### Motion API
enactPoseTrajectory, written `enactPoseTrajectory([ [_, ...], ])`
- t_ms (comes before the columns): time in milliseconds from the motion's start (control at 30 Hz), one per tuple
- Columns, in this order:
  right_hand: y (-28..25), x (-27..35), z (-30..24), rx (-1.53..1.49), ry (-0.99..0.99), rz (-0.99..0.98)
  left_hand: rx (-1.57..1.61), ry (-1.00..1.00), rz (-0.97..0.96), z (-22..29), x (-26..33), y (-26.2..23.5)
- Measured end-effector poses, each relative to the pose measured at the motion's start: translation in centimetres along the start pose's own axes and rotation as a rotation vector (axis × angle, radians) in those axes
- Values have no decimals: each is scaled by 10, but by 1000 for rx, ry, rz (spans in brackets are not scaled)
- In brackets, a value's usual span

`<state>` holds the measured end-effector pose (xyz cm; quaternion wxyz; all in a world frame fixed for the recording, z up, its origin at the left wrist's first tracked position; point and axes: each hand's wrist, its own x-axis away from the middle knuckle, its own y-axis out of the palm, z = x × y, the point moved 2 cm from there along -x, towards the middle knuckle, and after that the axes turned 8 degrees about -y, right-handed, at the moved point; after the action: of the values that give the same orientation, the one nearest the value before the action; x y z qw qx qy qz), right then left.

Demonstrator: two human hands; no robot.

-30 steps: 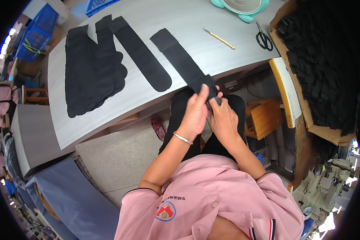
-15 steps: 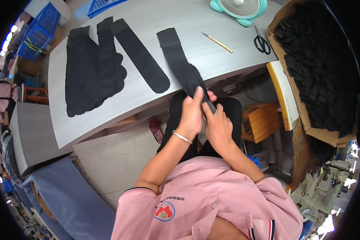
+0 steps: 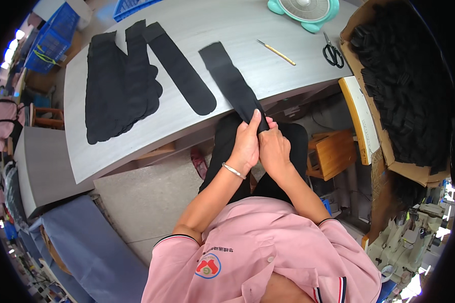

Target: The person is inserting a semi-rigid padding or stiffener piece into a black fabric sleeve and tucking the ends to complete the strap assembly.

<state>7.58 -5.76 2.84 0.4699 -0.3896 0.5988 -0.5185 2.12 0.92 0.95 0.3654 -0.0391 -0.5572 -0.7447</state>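
A long black sock (image 3: 231, 83) stretches from the grey table over its front edge into my hands, its cuff end lying flat on the tabletop. My left hand (image 3: 246, 144) grips the sock's near part, thumb along the top. Just right of it, my right hand (image 3: 274, 147) has its fingers closed at the sock's near end, which they mostly hide. Another black sock (image 3: 183, 70) lies flat to the left, its rounded toe toward me. Farther left, several black socks (image 3: 119, 88) lie overlapped in a pile.
The grey table (image 3: 182, 22) holds a yellow-handled pointed tool (image 3: 278, 53), black scissors (image 3: 332, 54) and a turquoise fan (image 3: 308, 10). At the right, a cardboard box (image 3: 350, 43) is filled with black items. A wooden stool (image 3: 333, 154) stands below the table, blue baskets (image 3: 53, 38) beyond its left side.
The sock's cuff end has slid slightly toward me and lies smoother. My right hand has closed in more over the near end; my left hand has shifted slightly right.
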Motion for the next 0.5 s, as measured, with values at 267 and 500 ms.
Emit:
enactPoseTrajectory([
  [267, -9, 7, 1, 67, 82, -8, -106, 38, 17, -6, 0, 1],
  [500, -21, 1, -16, 125, 81, -73, -53, -10, 29, 31, -15, -11],
])
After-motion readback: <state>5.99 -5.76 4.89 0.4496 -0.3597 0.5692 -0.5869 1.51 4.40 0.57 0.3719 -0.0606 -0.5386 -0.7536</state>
